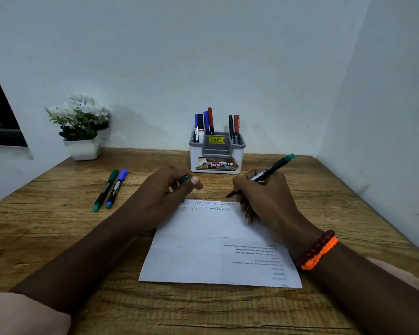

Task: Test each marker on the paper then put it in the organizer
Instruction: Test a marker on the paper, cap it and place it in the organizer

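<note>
My right hand (pixel 266 199) grips an uncapped green marker (pixel 273 168) in a writing hold, its tip just above the far edge of the white paper (pixel 203 250). My left hand (pixel 160 199) pinches the marker's green cap (pixel 183 179) and rests on the paper's left corner. Zigzag test lines in several colours run along the paper's far edge. The white and grey organizer (pixel 217 153) stands behind the paper and holds several blue, red and black markers. A green marker (pixel 105 189) and a blue marker (pixel 116 188) lie capped on the table to the left.
A white pot of white flowers (pixel 80 126) stands at the back left of the wooden table (pixel 58 238). Walls close the table in at the back and on the right. A dark window is at the far left.
</note>
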